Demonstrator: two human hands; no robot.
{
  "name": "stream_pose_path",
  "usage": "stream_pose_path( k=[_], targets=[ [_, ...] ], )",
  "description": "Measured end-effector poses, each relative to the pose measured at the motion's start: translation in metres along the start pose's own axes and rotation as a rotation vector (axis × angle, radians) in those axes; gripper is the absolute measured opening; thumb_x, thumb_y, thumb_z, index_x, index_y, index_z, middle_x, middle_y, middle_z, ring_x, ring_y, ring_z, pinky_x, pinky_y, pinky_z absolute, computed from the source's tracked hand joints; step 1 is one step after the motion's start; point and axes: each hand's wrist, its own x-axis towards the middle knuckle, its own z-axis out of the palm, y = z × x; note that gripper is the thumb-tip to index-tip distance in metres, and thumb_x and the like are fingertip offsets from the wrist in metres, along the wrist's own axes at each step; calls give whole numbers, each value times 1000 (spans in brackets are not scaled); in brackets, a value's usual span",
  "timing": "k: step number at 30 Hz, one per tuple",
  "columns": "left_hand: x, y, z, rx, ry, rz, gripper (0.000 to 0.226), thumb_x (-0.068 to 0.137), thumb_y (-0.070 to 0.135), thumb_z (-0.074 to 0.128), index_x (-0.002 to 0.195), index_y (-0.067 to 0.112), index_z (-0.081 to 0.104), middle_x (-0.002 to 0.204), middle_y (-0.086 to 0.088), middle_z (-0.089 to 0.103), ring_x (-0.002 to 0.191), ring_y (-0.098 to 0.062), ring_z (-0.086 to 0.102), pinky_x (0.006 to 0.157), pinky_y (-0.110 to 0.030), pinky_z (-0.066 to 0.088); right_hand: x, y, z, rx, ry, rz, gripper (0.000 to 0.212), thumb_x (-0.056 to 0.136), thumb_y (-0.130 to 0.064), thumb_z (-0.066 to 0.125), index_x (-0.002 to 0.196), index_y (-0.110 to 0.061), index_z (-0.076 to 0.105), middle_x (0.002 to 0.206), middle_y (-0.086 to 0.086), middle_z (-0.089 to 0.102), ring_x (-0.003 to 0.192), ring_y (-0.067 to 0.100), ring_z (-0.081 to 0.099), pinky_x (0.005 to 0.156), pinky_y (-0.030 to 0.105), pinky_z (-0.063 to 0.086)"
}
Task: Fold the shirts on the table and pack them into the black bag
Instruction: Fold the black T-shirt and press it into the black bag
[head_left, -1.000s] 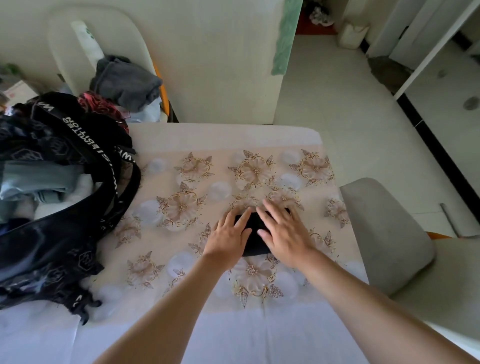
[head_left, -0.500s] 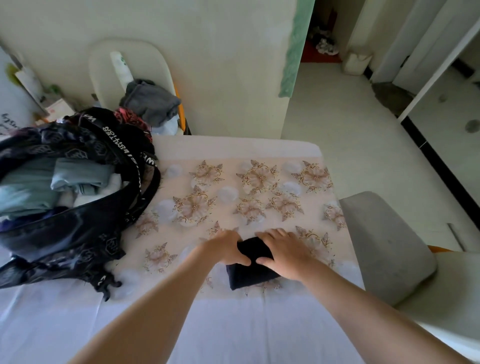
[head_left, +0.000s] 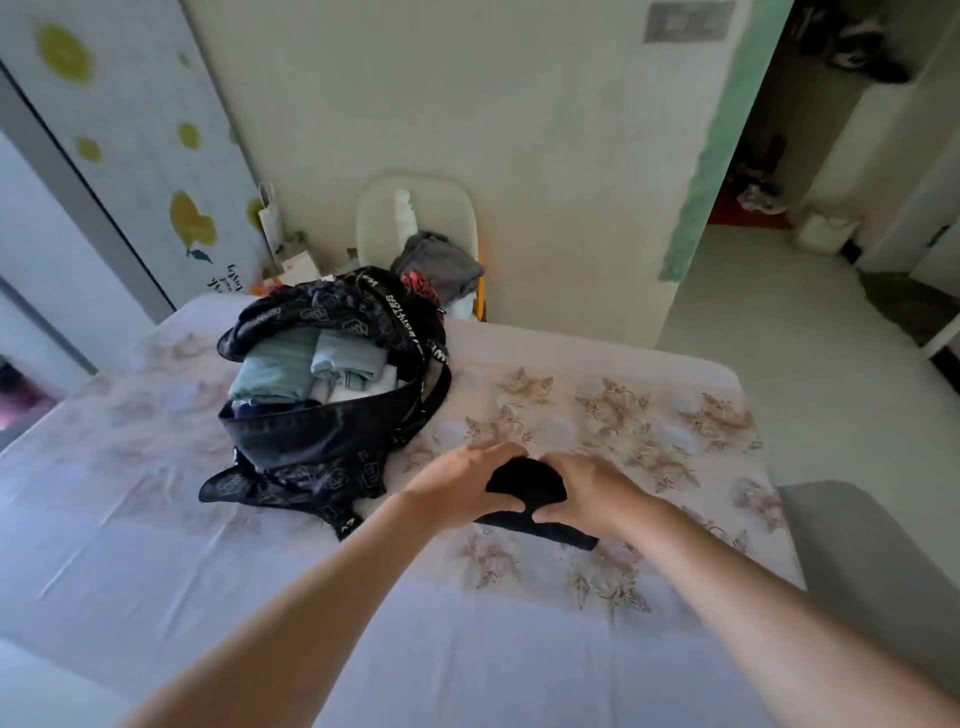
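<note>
Flat a sec ago, left grip (head_left: 457, 488) & right grip (head_left: 592, 499) now clench black shirt (head_left: 524, 480) — prob. lifted, right of black bag (head_left: 322, 447) — packing next.

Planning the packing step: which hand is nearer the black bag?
Left. The left hand grips the shirt on the side facing the bag; the right hand grips its far side.

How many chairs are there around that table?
2. A white chair stands behind the far edge of the table, with clothes piled on it. A grey chair stands at the table's right side. Others may be out of view.
</note>
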Motion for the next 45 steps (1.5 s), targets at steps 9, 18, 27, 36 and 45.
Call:
stream_pose_path(
  k=[9,18,27,36,45],
  targets=[
    [-32,-126,-91,119,214,-68,67,88,50,64,146,30,36,139,5,48,131,-18,42,106,-34,38,99,-127,-14,8,112,-132,30,94,-43,58,121,-29,54,106,-7,62,97,21,62,76,35,49],
    [-64,-299,-147,204,-61,-377,53,96,43,50,143,21,44,139,-3,48,129,-27,44,105,-39,39,221,-257,-28,-131,486,-73,50,95,-25,61,142,-21,47,136,-1,57,120,27,47,98,40,39],
    [-50,-318,-156,135,-386,-158,33,96,32,57,125,20,65,129,4,61,119,-20,56,99,-38,48,272,-312,-11,-51,126,-20,57,94,-8,42,147,-29,38,139,2,52,128,28,41,100,41,37],
    [-49,-326,-160,34,158,20,26,95,20,50,111,27,70,108,8,66,98,-17,62,77,-37,55,309,-294,9,-272,-56,60,59,89,-5,40,142,-31,39,134,6,52,129,30,40,104,50,32],
    [-16,-345,-152,361,184,-67,53,90,17,54,141,29,50,143,0,47,128,-23,43,107,-34,33,273,-243,39,385,454,319,35,95,-42,60,114,-15,48,105,-2,50,94,22,54,74,28,42]
  ],
)
